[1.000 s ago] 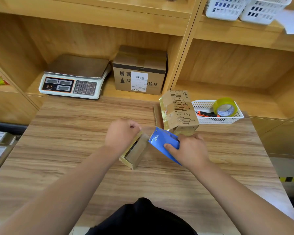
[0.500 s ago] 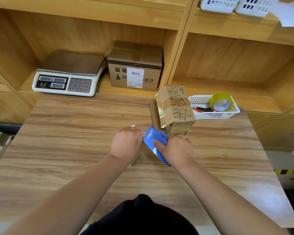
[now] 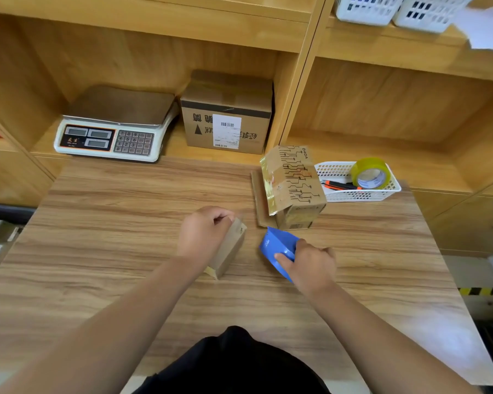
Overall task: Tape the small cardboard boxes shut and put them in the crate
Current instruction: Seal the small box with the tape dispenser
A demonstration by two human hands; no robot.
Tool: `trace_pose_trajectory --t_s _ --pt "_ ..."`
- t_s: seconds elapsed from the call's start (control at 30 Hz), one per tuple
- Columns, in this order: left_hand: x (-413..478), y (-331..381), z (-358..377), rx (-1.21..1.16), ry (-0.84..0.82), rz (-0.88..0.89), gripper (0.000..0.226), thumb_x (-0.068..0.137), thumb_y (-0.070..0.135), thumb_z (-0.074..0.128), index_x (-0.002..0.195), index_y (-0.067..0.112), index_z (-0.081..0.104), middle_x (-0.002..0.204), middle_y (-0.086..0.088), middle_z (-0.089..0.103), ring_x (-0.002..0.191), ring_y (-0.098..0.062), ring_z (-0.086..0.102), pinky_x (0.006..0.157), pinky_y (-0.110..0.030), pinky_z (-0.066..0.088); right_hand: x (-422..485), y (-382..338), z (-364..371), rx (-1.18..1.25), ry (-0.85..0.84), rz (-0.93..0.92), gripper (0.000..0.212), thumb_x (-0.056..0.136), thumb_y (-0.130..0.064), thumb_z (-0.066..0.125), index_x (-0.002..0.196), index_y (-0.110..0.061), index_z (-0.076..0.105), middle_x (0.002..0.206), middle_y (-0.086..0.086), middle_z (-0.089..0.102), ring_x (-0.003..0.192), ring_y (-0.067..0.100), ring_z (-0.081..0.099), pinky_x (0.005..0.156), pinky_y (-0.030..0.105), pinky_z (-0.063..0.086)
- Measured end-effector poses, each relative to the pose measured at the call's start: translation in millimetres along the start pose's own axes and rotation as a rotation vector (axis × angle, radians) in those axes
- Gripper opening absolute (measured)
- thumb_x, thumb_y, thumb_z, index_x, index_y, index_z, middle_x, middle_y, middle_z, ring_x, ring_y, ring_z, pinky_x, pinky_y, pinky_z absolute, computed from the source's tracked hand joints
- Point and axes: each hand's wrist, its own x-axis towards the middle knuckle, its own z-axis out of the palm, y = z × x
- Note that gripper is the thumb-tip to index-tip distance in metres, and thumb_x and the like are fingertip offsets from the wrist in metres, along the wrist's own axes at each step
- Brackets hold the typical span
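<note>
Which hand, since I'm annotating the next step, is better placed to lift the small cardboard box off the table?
Left, probably. The left hand grips the small cardboard box, while the right hand holds the blue tape dispenser, apart from the box, so it is not free.

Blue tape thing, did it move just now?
Yes. The blue tape dispenser, held in the right hand, moved right, off the small box, toward the printed carton.

Right hand [image 3: 310, 264] pulled blue dispenser [image 3: 278, 247] off small box [image 3: 229, 247].
</note>
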Motion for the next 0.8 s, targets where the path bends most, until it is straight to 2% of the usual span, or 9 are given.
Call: trace_pose_trajectory --t_s 0.03,0.17,0.3,0.37,0.47,0.53,0.6,0.7,0.8 --pt "0.8 0.2 -2.7 -0.046 -0.017 -0.012 0.015 0.090 0.020 0.060 0.085 0.026 0.073 0.092 0.020 0.067 0.087 -0.002 0.061 0.077 -0.022 0.048 -2.6 5.9 8.1 -0.029 0.021 -0.007 0.044 0.089 -0.057 0.049 0.092 -0.013 0.055 0.079 0.002 0.068 0.073 0.025 0.064 0.079 0.034 0.034" --pt "3.8 -1.8 -8.7 -0.366 -0.030 -0.106 0.029 0.094 0.018 0.053 0.075 0.020 0.073 0.080 0.002 0.072 0.076 -0.014 0.064 0.082 -0.037 0.053 -10.4 26.2 29.8 -0.140 -0.172 0.001 0.045 0.093 -0.055 0.042 0.113 -0.014 0.049 0.108 -0.001 0.064 0.099 0.020 0.062 0.093 0.035 0.032" --pt "7.7 -4.7 -12.6 -0.497 -0.035 -0.070 0.047 0.102 0.025 0.038 0.076 0.007 0.073 0.078 -0.015 0.071 0.073 -0.020 0.062 0.076 -0.033 0.052 -14.0 30.5 32.0 -0.177 -0.229 0.005 0.051 0.090 -0.058 0.046 0.117 -0.015 0.050 0.111 -0.003 0.062 0.102 0.017 0.060 0.092 0.032 0.033" --pt "10.6 -7.3 -14.1 -0.509 -0.055 -0.039 0.053 0.103 0.028 0.034 0.077 0.003 0.073 0.078 -0.017 0.070 0.070 -0.018 0.061 0.072 -0.028 0.050 -12.2 26.5 28.0 -0.117 -0.164 -0.006 0.058 0.087 -0.063 0.048 0.118 -0.015 0.049 0.112 -0.003 0.060 0.107 0.018 0.056 0.092 0.030 0.034" --pt "13.9 -9.5 -13.9 -0.539 -0.080 -0.030 0.058 0.104 0.030 0.031 0.077 0.001 0.072 0.074 -0.013 0.070 0.068 -0.015 0.061 0.068 -0.024 0.049 -1.8 5.7 11.8 0.471 -0.051 -0.040 0.045 0.081 -0.052 0.066 0.109 -0.017 0.055 0.101 -0.006 0.054 0.104 0.016 0.049 0.089 0.029 0.037" --pt "14.3 -9.3 -12.6 -0.561 -0.084 -0.046 0.058 0.104 0.031 0.030 0.076 0.002 0.072 0.070 -0.008 0.069 0.066 -0.012 0.061 0.067 -0.023 0.050 8.1 -15.7 -3.4 0.924 -0.131 -0.030 0.031 0.078 -0.044 0.072 0.101 -0.029 0.058 0.094 -0.014 0.056 0.099 0.009 0.051 0.088 0.027 0.042" --pt "14.3 -7.3 -11.4 -0.572 -0.086 -0.058 0.059 0.104 0.031 0.029 0.075 0.003 0.072 0.068 -0.006 0.069 0.065 -0.011 0.061 0.066 -0.022 0.050 13.3 -37.7 -20.4 1.251 -0.278 -0.003 0.027 0.080 -0.040 0.070 0.103 -0.033 0.057 0.088 -0.019 0.059 0.089 -0.001 0.054 0.080 0.018 0.043" --pt "15.4 -7.7 -9.5 -0.569 -0.085 -0.074 0.060 0.104 0.032 0.028 0.076 0.001 0.072 0.066 -0.006 0.069 0.061 -0.009 0.060 0.064 -0.021 0.049 19.1 -58.6 -35.5 1.521 -0.446 0.090 0.037 0.090 -0.022 0.064 0.125 -0.016 0.053 0.106 -0.008 0.061 0.091 -0.007 0.056 0.074 0.006 0.042" --pt "16.1 -10.4 -9.0 -0.552 -0.077 -0.090 0.061 0.104 0.033 0.028 0.078 -0.001 0.072 0.069 -0.009 0.069 0.060 -0.008 0.060 0.063 -0.019 0.049 23.2 -64.4 -35.6 1.577 -0.410 0.163 0.022 0.089 -0.017 0.065 0.110 -0.013 0.063 0.098 -0.004 0.065 0.082 -0.008 0.057 0.066 0.004 0.040"
